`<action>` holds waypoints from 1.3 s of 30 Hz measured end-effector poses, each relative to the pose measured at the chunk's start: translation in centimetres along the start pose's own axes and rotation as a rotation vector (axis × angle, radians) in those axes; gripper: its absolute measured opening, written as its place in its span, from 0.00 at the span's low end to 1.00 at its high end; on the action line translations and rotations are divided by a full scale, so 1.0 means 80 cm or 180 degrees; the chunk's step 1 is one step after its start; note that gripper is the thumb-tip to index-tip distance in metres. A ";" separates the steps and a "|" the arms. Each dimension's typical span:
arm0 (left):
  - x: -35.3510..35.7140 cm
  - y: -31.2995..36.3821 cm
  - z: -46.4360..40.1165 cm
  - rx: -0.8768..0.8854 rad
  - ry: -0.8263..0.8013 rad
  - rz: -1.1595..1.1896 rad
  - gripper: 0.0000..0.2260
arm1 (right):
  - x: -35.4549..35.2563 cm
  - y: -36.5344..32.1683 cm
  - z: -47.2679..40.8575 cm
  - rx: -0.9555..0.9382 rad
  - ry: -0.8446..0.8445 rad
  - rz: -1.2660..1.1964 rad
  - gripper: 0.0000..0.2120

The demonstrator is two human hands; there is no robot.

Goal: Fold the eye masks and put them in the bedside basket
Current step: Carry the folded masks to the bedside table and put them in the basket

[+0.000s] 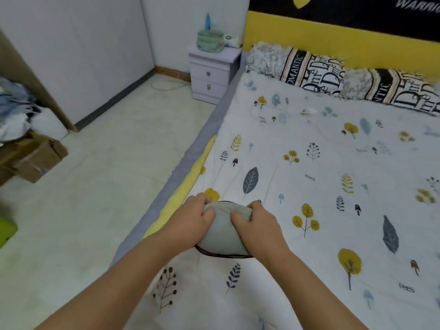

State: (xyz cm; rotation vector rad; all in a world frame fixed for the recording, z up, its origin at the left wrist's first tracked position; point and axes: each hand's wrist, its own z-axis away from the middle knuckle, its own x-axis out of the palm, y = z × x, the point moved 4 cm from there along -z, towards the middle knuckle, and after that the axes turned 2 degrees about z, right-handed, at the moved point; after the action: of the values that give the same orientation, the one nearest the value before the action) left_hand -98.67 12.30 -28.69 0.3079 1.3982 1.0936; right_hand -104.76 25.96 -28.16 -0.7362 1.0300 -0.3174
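A grey eye mask (222,231) with a thin black strap lies on the bed near its left edge, its upper part bunched and folded over. My left hand (195,216) grips the mask's left side. My right hand (256,221) grips its right side, fingers curled over the folded top. Part of the mask is hidden under both hands. A green fabric basket (210,41) stands on the purple bedside table (212,75) at the far end of the bed, well away from my hands.
The bed (321,175) has a white leaf-print cover and two patterned pillows (314,72) by a yellow headboard. Tiled floor lies to the left. Cardboard boxes (35,158) with a heap of clothes stand at the far left.
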 end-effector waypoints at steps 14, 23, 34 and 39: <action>-0.172 -0.018 0.116 -0.0257 0.0779 -0.0034 0.10 | 0.037 -0.175 0.086 -0.0724 -0.0308 0.0382 0.16; -0.315 -0.114 0.189 -0.0264 0.1089 0.0071 0.11 | 0.152 -0.303 0.148 -0.0902 -0.0250 0.0390 0.15; -0.495 -0.234 0.257 -0.0293 0.1197 -0.0240 0.13 | 0.300 -0.463 0.207 -0.1072 -0.0175 0.0442 0.15; -0.548 -0.267 0.251 -0.0306 0.1251 -0.0250 0.13 | 0.336 -0.519 0.200 -0.1306 -0.0170 0.0566 0.11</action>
State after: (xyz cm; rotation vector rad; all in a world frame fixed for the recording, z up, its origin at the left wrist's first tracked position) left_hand -63.34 -23.37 -12.59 -0.0363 1.6803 1.1938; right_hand -73.75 -12.70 -12.53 -1.0066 1.1147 0.0719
